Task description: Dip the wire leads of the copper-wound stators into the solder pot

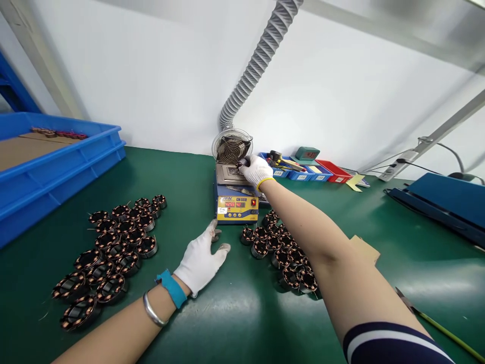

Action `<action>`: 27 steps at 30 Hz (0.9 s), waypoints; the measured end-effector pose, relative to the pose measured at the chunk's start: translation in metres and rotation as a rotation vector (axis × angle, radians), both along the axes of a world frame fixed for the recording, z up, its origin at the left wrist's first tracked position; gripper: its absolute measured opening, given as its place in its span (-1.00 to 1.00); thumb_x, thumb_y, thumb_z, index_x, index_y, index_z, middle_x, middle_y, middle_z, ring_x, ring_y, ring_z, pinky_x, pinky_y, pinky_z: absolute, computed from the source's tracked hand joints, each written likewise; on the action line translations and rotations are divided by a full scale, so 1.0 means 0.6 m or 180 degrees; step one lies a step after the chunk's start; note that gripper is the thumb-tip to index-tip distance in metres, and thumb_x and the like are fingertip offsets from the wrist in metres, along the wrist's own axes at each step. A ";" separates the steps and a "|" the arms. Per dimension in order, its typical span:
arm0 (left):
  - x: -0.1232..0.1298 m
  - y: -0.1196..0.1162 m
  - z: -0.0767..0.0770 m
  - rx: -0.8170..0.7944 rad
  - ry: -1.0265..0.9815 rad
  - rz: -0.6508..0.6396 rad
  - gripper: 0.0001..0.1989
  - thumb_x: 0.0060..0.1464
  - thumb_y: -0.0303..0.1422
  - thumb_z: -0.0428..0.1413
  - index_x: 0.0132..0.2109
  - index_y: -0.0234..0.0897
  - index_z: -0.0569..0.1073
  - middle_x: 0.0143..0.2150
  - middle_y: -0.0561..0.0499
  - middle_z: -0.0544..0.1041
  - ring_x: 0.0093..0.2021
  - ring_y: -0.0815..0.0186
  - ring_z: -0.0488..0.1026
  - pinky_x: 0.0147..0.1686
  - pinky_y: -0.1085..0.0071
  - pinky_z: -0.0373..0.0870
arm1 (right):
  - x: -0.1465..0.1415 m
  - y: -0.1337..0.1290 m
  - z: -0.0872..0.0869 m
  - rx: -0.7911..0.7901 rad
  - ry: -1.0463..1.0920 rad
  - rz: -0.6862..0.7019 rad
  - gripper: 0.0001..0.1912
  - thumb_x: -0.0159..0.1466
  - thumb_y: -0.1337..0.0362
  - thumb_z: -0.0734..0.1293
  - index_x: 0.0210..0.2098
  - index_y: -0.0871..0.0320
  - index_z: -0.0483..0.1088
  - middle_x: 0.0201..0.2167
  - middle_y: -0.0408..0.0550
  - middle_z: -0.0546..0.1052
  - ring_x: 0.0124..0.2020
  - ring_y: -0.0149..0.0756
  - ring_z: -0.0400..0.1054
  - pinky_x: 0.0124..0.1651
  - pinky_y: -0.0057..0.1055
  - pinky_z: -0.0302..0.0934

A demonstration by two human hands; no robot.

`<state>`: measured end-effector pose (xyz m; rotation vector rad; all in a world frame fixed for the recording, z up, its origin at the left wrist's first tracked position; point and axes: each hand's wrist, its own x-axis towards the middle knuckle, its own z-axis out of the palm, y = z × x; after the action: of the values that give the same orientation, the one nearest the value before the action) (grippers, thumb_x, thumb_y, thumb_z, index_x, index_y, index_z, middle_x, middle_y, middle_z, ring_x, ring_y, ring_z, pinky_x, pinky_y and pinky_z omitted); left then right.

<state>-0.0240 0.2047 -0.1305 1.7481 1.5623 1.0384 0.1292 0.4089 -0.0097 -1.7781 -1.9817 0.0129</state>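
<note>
My right hand (258, 171), in a white glove with a yellow cuff, grips a motor stator (243, 163) over the metal top of a yellow-and-blue solder pot (237, 208). The hand partly hides the stator. My left hand (202, 259), also gloved, is at the front of the pot, low over the green table, with fingers apart and nothing in them. Copper-wound stators (113, 250) stand in rows to its left. Another group of stators (282, 247) stands in front of the pot to the right, partly behind my right forearm.
A fan guard (232, 150) with a grey duct (257, 60) rises behind the pot. Blue bins (299, 174) with tools and a red bin (333, 173) line the wall. A large blue crate (76, 161) is at left. Tweezers (435, 323) lie at right.
</note>
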 end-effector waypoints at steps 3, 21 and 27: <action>0.000 0.000 -0.001 0.0027 0.0024 0.0011 -0.32 0.04 -0.28 0.09 0.29 -0.35 0.13 0.04 -0.16 0.52 0.00 0.18 0.49 0.04 0.20 0.43 | -0.002 0.000 -0.002 0.0001 -0.0077 0.0037 -0.66 0.20 0.12 0.25 -0.07 0.02 0.46 -0.15 -0.05 0.54 -0.10 -0.12 0.41 -0.05 -0.25 0.29; 0.001 0.003 0.002 -0.0130 -0.0010 -0.0039 -0.32 0.04 -0.28 0.10 0.29 -0.35 0.14 0.06 -0.14 0.50 0.03 0.21 0.47 0.09 0.25 0.37 | -0.004 -0.001 0.007 -0.0014 0.0037 0.0016 -0.67 0.15 0.15 0.30 -0.09 0.04 0.47 -0.15 -0.03 0.54 -0.10 -0.13 0.40 -0.03 -0.22 0.27; 0.002 0.003 0.005 -0.0138 0.0031 -0.0033 -0.32 0.04 -0.29 0.09 0.28 -0.36 0.15 0.05 -0.15 0.51 0.02 0.20 0.47 0.07 0.25 0.38 | 0.003 -0.034 0.034 0.0008 0.0879 0.0159 -0.65 0.13 0.16 0.37 -0.13 0.19 0.50 -0.30 -0.02 0.55 -0.25 -0.25 0.42 -0.11 -0.31 0.27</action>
<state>-0.0226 0.2063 -0.1274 1.7329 1.5686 0.9851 0.1310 0.3886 0.0107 -1.6265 -1.8249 0.2579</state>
